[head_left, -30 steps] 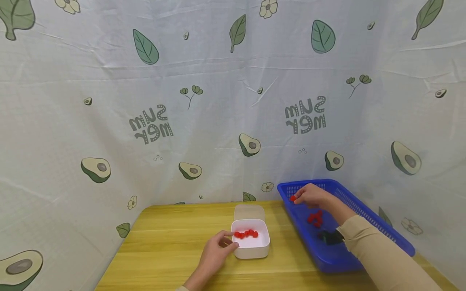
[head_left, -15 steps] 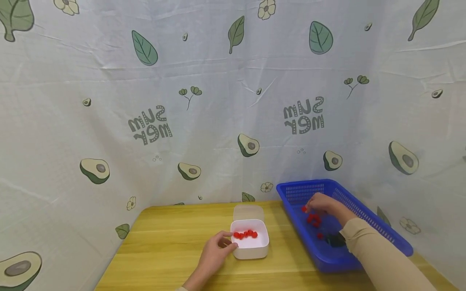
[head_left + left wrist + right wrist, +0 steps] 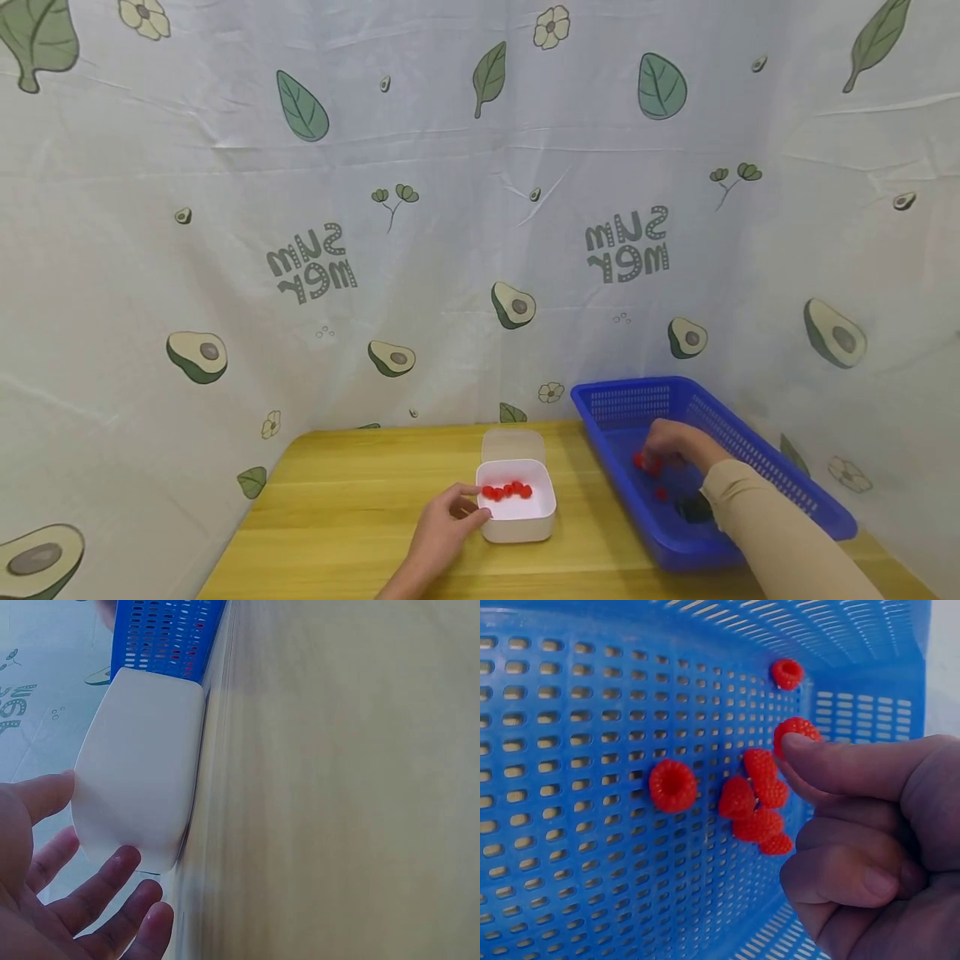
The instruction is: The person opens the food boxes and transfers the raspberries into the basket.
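My right hand (image 3: 675, 442) is inside the blue basket (image 3: 645, 512), its other fingers curled in. Thumb and index finger pinch a red toy raspberry (image 3: 801, 727) in the right wrist view. Several raspberries (image 3: 759, 823) lie clustered below it, with single ones (image 3: 673, 785) apart on the slotted floor. My left hand (image 3: 441, 529) touches the left side of a small white box (image 3: 517, 530) with thumb and fingers spread. A row of raspberries (image 3: 507, 491) lies in the box, and its lid (image 3: 513, 445) is folded back. The left wrist view shows the box's outer wall (image 3: 139, 765).
A dark object (image 3: 694, 509) lies in the basket's near part, partly behind the right sleeve. Box and basket stand on a yellow wood-grain table (image 3: 360, 492). A white curtain (image 3: 442, 250) printed with avocados and leaves hangs behind and at the sides.
My right hand, pinching a raspberry, has moved from the basket's far left nearer to me, over the raspberry cluster. My left hand and the box have stayed in place.
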Demonstrator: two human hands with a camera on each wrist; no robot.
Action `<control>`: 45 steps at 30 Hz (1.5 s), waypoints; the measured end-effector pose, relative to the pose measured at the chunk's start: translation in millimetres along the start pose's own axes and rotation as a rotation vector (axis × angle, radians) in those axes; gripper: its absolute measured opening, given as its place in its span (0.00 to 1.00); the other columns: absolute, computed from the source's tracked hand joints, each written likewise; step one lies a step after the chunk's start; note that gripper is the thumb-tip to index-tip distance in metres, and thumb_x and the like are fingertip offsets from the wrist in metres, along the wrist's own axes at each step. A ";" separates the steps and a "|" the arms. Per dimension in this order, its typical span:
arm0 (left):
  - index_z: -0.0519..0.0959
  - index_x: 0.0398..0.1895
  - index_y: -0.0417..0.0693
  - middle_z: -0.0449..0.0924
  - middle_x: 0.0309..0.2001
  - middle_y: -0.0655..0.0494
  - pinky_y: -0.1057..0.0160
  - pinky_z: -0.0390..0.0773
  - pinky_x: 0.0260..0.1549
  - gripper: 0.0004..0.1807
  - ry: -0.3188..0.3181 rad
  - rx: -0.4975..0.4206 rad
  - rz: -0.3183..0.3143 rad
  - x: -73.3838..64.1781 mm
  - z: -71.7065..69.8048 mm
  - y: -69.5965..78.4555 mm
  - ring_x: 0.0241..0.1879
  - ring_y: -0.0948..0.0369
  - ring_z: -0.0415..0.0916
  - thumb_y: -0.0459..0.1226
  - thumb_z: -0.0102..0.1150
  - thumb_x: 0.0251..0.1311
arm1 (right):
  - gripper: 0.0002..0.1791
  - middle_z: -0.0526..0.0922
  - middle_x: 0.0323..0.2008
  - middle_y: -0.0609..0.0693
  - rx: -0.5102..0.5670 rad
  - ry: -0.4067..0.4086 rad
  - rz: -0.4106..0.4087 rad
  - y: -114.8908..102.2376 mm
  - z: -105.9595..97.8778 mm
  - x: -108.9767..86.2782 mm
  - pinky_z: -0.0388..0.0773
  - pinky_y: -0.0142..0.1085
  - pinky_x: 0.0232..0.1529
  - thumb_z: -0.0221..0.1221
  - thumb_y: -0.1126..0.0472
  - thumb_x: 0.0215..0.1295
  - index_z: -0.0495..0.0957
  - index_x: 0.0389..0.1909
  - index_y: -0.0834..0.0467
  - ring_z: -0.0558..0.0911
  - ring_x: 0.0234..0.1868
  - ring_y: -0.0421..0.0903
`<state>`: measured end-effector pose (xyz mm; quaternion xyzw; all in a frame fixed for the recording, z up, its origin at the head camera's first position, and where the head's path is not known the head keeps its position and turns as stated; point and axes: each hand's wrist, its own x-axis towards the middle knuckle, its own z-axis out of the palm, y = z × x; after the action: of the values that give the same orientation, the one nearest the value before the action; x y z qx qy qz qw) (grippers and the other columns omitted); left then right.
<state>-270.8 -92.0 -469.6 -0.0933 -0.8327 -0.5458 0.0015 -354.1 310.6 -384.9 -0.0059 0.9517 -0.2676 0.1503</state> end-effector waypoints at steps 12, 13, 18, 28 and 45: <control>0.82 0.53 0.50 0.83 0.37 0.58 0.64 0.76 0.33 0.20 0.002 0.015 0.008 1.0 0.6 0.7 0.37 0.60 0.76 0.45 0.71 0.59 | 0.07 0.69 0.11 0.44 -0.046 0.054 -0.049 2.8 -3.4 4.7 0.62 0.28 0.13 0.62 0.70 0.50 0.80 0.16 0.60 0.64 0.11 0.37; 0.82 0.53 0.50 0.83 0.37 0.58 0.64 0.75 0.33 0.20 0.003 0.016 0.008 1.1 0.5 0.4 0.37 0.60 0.76 0.45 0.71 0.59 | 0.07 0.70 0.11 0.44 -0.050 0.064 -0.066 1.0 -4.4 4.9 0.63 0.28 0.13 0.61 0.69 0.51 0.81 0.17 0.61 0.64 0.11 0.37; 0.82 0.53 0.49 0.83 0.36 0.58 0.65 0.75 0.33 0.19 0.007 0.017 0.012 0.9 0.5 -0.6 0.37 0.60 0.76 0.44 0.70 0.60 | 0.07 0.70 0.14 0.44 0.025 0.083 -0.100 -14.0 -8.2 8.9 0.60 0.30 0.15 0.63 0.68 0.53 0.80 0.18 0.59 0.61 0.13 0.38; 0.82 0.53 0.49 0.82 0.36 0.58 0.64 0.73 0.33 0.19 0.008 0.009 0.019 -0.5 0.9 -0.3 0.37 0.60 0.75 0.45 0.70 0.60 | 0.11 0.81 0.24 0.49 0.139 0.101 -0.130 -52.4 -11.5 6.2 0.59 0.31 0.16 0.66 0.65 0.60 0.86 0.41 0.67 0.59 0.12 0.37; 0.83 0.53 0.50 0.82 0.36 0.59 0.64 0.74 0.33 0.19 0.010 0.019 0.008 -1.0 1.2 0.7 0.37 0.60 0.75 0.45 0.70 0.60 | 0.13 0.62 0.15 0.43 0.304 0.078 -0.195 -113.7 4.6 -9.2 0.57 0.30 0.17 0.66 0.64 0.61 0.84 0.45 0.67 0.56 0.13 0.38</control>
<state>-269.6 -90.8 -469.5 -0.0940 -0.8376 -0.5381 0.0089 -351.8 211.7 -327.9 -0.0651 0.9004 -0.4217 0.0856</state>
